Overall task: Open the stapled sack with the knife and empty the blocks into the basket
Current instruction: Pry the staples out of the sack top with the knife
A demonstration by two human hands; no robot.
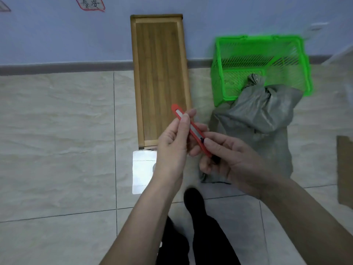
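Both hands, left hand point(172, 144) and right hand point(232, 158), grasp the stiff, light knife point(191, 129); the soft sack point(254, 119) leaning on the basket point(305, 60) seems best gripped at its bunched neck.

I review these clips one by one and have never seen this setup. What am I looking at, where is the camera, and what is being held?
There is no machine here. One camera sits on a person's head, looking down at their bare hands and the tiled floor. The left hand and right hand together hold a red utility knife. On the floor lie a wooden tray, a green basket and a grey sack leaning against it, its neck still bunched shut. The dark shapes below are the person's legs.
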